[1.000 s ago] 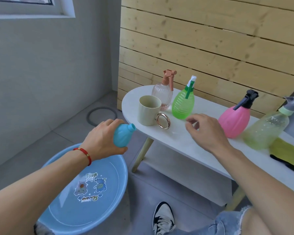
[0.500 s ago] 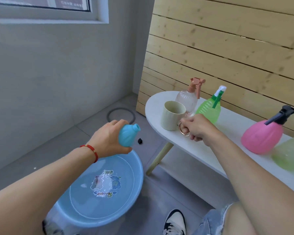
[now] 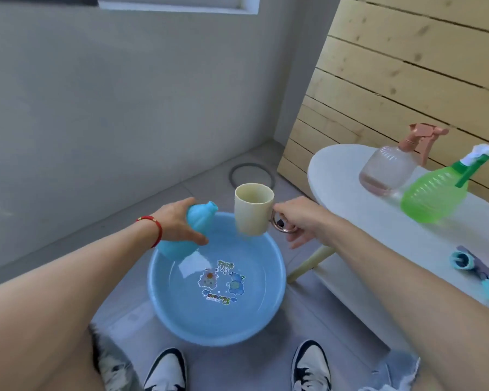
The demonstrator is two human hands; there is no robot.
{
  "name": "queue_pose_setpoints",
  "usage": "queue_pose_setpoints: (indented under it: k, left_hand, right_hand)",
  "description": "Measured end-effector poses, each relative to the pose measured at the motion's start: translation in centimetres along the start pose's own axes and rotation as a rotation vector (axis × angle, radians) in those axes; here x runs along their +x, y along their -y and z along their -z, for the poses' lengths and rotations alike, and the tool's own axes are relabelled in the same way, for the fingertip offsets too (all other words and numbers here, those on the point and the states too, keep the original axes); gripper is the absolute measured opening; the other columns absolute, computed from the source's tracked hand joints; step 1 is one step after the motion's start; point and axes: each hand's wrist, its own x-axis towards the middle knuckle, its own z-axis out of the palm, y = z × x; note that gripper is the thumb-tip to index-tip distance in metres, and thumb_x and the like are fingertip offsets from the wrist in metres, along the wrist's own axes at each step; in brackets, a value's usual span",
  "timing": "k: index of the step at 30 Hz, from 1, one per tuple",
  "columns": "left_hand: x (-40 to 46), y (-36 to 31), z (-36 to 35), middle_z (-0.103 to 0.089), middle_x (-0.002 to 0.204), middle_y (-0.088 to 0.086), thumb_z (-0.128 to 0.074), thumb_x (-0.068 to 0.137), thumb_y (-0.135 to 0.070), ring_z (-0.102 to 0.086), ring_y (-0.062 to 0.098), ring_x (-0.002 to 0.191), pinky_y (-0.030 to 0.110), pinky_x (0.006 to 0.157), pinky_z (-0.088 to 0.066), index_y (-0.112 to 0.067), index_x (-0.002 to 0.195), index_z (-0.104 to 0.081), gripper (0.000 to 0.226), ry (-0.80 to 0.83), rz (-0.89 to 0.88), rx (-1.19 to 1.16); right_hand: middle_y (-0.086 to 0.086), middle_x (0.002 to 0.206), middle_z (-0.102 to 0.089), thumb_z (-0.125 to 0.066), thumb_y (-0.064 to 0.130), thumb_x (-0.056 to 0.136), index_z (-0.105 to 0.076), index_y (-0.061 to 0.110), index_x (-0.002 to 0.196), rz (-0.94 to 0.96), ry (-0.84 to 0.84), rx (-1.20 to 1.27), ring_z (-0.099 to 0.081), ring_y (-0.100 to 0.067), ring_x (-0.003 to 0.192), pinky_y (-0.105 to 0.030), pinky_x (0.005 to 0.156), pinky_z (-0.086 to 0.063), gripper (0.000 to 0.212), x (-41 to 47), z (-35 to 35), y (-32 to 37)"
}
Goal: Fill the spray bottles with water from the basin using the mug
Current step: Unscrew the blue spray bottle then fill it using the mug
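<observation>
Basin (image 3: 181,320): blue, on the floor between your feet, water and a cartoon print inside; half a second ago it sat lower left of view, now centred beneath both your hands.
Table (image 3: 350,198): white, to your right; the mug has left its top since the earlier frame.
Green spray bottle (image 3: 432,196): on the table, just beside the pink-tinted clear bottle (image 3: 384,170); both upright, sprayers on.
Blue bottle (image 3: 192,232): your left hand (image 3: 175,224) wraps its body, fingers curled round it; open neck tilted up and right, over the basin's far rim, lower than before.
Mug (image 3: 253,210): cream, upright, held over the basin's far rim; your right hand (image 3: 299,218) pinches its ring handle.
Blue sprayer head (image 3: 463,261): lying on the table's near part.
Floor ring (image 3: 251,176): dark, beyond the mug.
</observation>
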Motion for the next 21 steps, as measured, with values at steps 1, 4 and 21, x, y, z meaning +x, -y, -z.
queue_pose_setpoints:
  k: [1,4,21]
  left_hand:
    - [-0.2,0.7,0.1,-0.068,0.108,-0.003,-0.093,0.062,-0.045,-0.065,0.021,0.097,0.033,0.083,-0.055,-0.033,0.117,-0.057,0.067,0.014,0.020,0.006]
    - [-0.3,1.5,0.0,-0.068,0.104,-0.005,-0.093,0.063,-0.045,-0.067,0.020,0.096,0.031,0.078,-0.054,-0.030,0.110,-0.058,0.061,0.077,0.052,0.005]
    - [0.8,0.0,-2.0,-0.063,0.114,-0.008,-0.093,0.064,-0.045,-0.063,0.020,0.100,0.031,0.078,-0.053,-0.039,0.129,-0.051,0.077,0.175,0.058,0.025]
  right_hand:
    - [-0.013,0.076,-0.054,-0.052,0.027,0.095,-0.055,0.011,0.083,-0.043,0.057,0.004,-0.060,-0.029,0.062,-0.044,0.067,-0.065,0.021,1.2,-1.7,-0.3]
    - [-0.007,0.074,-0.047,-0.043,0.019,0.097,-0.047,0.013,0.081,-0.168,0.163,0.052,-0.050,-0.022,0.057,-0.037,0.063,-0.062,0.018,4.4,-5.9,-3.0]
    - [0.000,0.115,-0.073,-0.052,0.008,0.094,-0.069,0.023,0.115,0.141,-0.135,-1.067,-0.054,-0.029,0.119,-0.033,0.093,-0.043,0.031,11.3,-21.2,-14.8]
